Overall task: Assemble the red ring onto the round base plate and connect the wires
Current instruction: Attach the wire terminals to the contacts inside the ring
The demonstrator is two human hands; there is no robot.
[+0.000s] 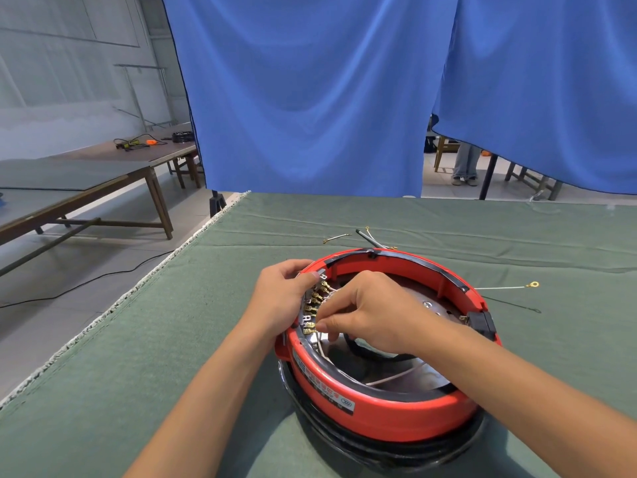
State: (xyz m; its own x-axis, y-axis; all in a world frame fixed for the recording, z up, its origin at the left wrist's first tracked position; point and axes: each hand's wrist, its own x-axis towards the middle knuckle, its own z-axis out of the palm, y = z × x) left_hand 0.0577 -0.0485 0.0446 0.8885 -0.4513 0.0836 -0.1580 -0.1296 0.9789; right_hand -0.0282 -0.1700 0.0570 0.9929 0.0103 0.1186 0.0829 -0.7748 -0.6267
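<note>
A red ring (396,414) sits on a black round base plate (379,446) on the green table cloth. My left hand (281,298) grips the ring's left rim, fingers curled over its edge. My right hand (365,313) reaches inside the ring and pinches a brass wire connector (309,326) at the bottom of a row of brass terminals (319,294) on the inner left wall. White wires (396,376) trail inside the ring over a shiny metal surface (427,305).
Loose wires with ring lugs lie on the cloth behind and to the right of the ring (506,287), (336,238), (374,240). A blue curtain (310,98) hangs behind the table. Wooden tables (86,181) stand at left; the table's left edge (138,288) is near.
</note>
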